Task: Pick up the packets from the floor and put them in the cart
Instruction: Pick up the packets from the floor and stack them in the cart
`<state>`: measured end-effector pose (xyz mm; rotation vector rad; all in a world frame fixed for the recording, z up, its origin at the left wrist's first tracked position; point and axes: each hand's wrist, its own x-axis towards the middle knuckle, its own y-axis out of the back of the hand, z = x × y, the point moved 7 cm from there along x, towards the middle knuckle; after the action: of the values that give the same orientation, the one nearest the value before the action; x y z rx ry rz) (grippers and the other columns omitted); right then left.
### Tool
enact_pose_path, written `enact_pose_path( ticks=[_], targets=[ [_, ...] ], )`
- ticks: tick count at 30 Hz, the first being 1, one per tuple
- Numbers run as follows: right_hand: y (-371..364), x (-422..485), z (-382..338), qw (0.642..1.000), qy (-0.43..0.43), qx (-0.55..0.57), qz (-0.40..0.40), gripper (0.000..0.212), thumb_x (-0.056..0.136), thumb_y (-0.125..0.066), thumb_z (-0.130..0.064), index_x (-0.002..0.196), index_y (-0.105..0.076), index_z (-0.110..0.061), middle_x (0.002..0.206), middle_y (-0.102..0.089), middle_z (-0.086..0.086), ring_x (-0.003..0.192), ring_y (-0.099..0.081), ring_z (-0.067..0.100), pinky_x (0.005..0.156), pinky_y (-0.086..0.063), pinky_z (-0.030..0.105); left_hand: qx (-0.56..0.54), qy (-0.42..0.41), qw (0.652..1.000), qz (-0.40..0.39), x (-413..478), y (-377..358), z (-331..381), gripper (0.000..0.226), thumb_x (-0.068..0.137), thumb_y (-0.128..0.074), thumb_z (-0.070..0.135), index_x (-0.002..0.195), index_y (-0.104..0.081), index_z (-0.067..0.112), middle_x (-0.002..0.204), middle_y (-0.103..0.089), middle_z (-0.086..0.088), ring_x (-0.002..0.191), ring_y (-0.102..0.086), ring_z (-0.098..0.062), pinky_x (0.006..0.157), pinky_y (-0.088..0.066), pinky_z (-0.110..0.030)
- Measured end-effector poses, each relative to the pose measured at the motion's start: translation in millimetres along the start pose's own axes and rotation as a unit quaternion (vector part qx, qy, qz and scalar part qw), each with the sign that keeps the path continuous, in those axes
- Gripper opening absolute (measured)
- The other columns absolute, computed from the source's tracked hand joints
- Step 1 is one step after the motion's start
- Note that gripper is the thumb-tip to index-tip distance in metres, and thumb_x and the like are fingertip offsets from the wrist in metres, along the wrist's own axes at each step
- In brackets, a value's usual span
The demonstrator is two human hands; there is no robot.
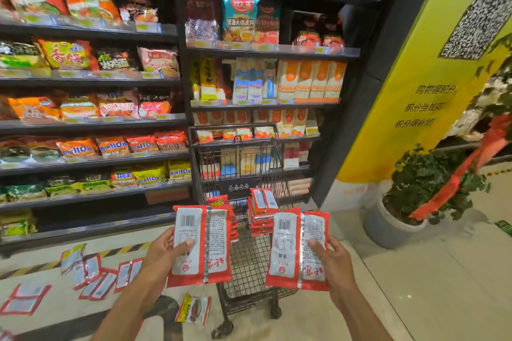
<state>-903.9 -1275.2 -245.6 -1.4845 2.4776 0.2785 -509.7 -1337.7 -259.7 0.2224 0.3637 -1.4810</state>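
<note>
Gripping a red-and-white packet (pixel 205 243) in the left hand (pixel 163 255), thumb pressing below its barcode; pinching a second packet (pixel 293 249) likewise in the right hand (pixel 332 260); holding both over the wire cart (pixel 249 266) containing stacked packets (pixel 260 210); leaving more packets (pixel 94 277) scattered on the floor (pixel 415 285); showing "110" on orange shelf packs (pixel 113 145).

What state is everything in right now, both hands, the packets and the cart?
left hand, gripping a red packet, barcode side showing.
right hand, gripping a second red packet, barcode side showing.
shopping cart, upright, partly filled.
stacked red packets, piled inside the cart.
floor packets, scattered, not yet picked up.
potted plant, upright.
</note>
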Motion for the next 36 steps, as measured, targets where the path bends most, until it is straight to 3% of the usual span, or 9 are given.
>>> enact_pose_path(
  ticks=[10,14,19,24,27,29,31,33,36],
  targets=[
    [-47.1,152.9,-25.9,0.999,-0.028,-0.04,0.01,0.024,0.093,-0.077,-0.02,0.114,-0.066,-0.023,0.095,-0.082,0.006,0.078,-0.08,0.032,0.071,-0.065,0.046,-0.02,0.065,0.998,-0.005,149.7,-66.1,11.6,0.042,0.091,-0.077,0.011,0.129,-0.063,0.021,0.107,-0.081,-0.01,0.088,-0.079,-0.038,0.075,-0.065,-0.055],
    [-72.0,217.6,-21.0,0.996,-0.061,-0.065,0.004,0.018,0.099,-0.071,-0.02,0.116,-0.067,-0.023,0.096,-0.082,0.006,0.08,-0.08,0.033,0.082,-0.064,0.059,-0.02,0.087,0.996,0.02,198.6,-83.7,11.9,0.041,0.09,-0.079,0.014,0.127,-0.063,0.021,0.105,-0.081,-0.008,0.085,-0.08,-0.036,0.064,-0.065,-0.044],
    [-106.8,317.6,-3.3,0.989,-0.084,-0.12,-0.026,0.011,0.102,-0.066,-0.015,0.113,-0.068,-0.016,0.098,-0.081,0.007,0.08,-0.08,0.029,0.082,-0.065,0.055,0.008,0.123,0.99,0.067,276.2,-98.0,-0.7,0.028,0.092,-0.077,0.011,0.117,-0.067,0.02,0.107,-0.08,-0.009,0.083,-0.08,-0.032,0.076,-0.065,-0.051],
    [-137.4,420.0,40.5,0.977,-0.112,-0.169,-0.061,0.004,0.101,-0.067,-0.013,0.104,-0.068,-0.012,0.098,-0.08,0.009,0.087,-0.079,0.033,0.082,-0.064,0.056,0.014,0.176,0.973,0.149,354.0,-118.5,-17.9,0.022,0.092,-0.073,-0.003,0.11,-0.07,0.009,0.091,-0.079,-0.011,0.065,-0.075,-0.024,0.049,-0.06,-0.033],
    [-160.7,478.8,79.1,0.971,-0.122,-0.196,-0.061,0.008,0.1,-0.069,-0.014,0.108,-0.068,-0.015,0.101,-0.079,0.004,0.093,-0.077,0.031,0.088,-0.062,0.054,0.034,0.208,0.963,0.17,407.4,-123.9,-41.4,0.027,0.089,-0.07,-0.014,0.114,-0.064,-0.005,0.106,-0.074,-0.026,0.064,-0.069,-0.027,0.044,-0.055,-0.025],
    [-177.9,513.9,99.5,0.967,-0.117,-0.216,-0.062,0.02,0.1,-0.069,-0.015,0.119,-0.064,-0.018,0.104,-0.077,0.0,0.098,-0.075,0.029,0.091,-0.061,0.048,0.068,0.218,0.954,0.192,443.5,-121.9,-62.3,0.026,0.092,-0.067,-0.013,0.112,-0.062,0.002,0.11,-0.071,-0.028,0.077,-0.067,-0.033,0.055,-0.058,-0.029],
    [-193.0,546.8,120.8,0.963,-0.099,-0.24,-0.068,0.027,0.101,-0.068,-0.016,0.125,-0.059,-0.022,0.104,-0.075,-0.002,0.098,-0.073,0.027,0.091,-0.06,0.046,0.116,0.23,0.948,0.185,477.9,-121.3,-86.3,0.023,0.095,-0.063,-0.01,0.105,-0.06,0.01,0.097,-0.069,-0.013,0.09,-0.065,-0.035,0.072,-0.054,-0.035],
    [-206.2,575.9,136.1,0.955,-0.071,-0.28,-0.065,0.03,0.102,-0.066,-0.019,0.128,-0.055,-0.028,0.1,-0.074,-0.003,0.091,-0.073,0.026,0.084,-0.06,0.044,0.156,0.242,0.934,0.21,505.4,-113.8,-107.7,0.017,0.097,-0.061,-0.005,0.101,-0.061,0.011,0.09,-0.066,-0.008,0.087,-0.063,-0.032,0.071,-0.05,-0.035],
    [-217.0,605.6,149.9,0.935,-0.038,-0.35,-0.032,0.036,0.103,-0.061,-0.021,0.138,-0.052,-0.019,0.09,-0.067,0.004,0.085,-0.07,0.035,0.068,-0.047,0.036,0.207,0.255,0.918,0.222,535.0,-100.4,-136.0,0.038,0.095,-0.066,0.013,0.132,-0.058,0.008,0.119,-0.069,-0.017,0.108,-0.067,-0.038,0.093,-0.057,-0.046]
  ],
)
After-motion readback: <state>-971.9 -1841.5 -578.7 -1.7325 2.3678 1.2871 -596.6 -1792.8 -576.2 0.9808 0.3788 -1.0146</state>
